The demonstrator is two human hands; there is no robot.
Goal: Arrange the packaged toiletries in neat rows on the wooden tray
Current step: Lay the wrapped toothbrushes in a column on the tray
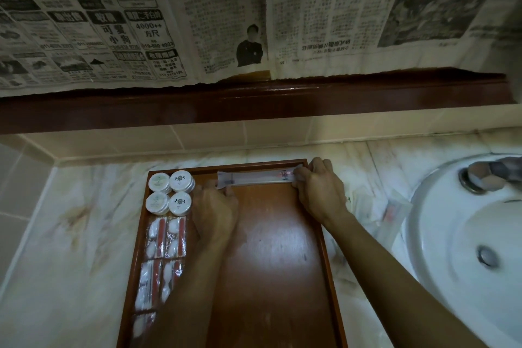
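Wooden tray (319, 229) lying lengthwise on the marble counter (70, 220), sink (452, 234) off at three o'clock. Along the tray's nine o'clock side, already ranked: four round white packets (169, 192) in a two-by-two block toward eleven o'clock, then clear sachets with red strips (166, 237) running down in pairs toward seven o'clock. At twelve o'clock, a long clear toothbrush packet (257, 178) lying crosswise just beside the far rim, held at both ends. Left hand (217, 209) curled at the packet's left end, fingertips seemingly pinching it, though blur hides the exact grip. Right hand (319, 186) closed round the right end at the tray's one o'clock corner. Step in hand, by the look of it: squaring this first long packet against the far rim to begin a new row. Further clear packets (392, 215) lying on the counter between tray and sink, at about three o'clock. Next move likely calls for letting go without skewing the packet, then fetching another from there and laying it parallel, just beside the first.
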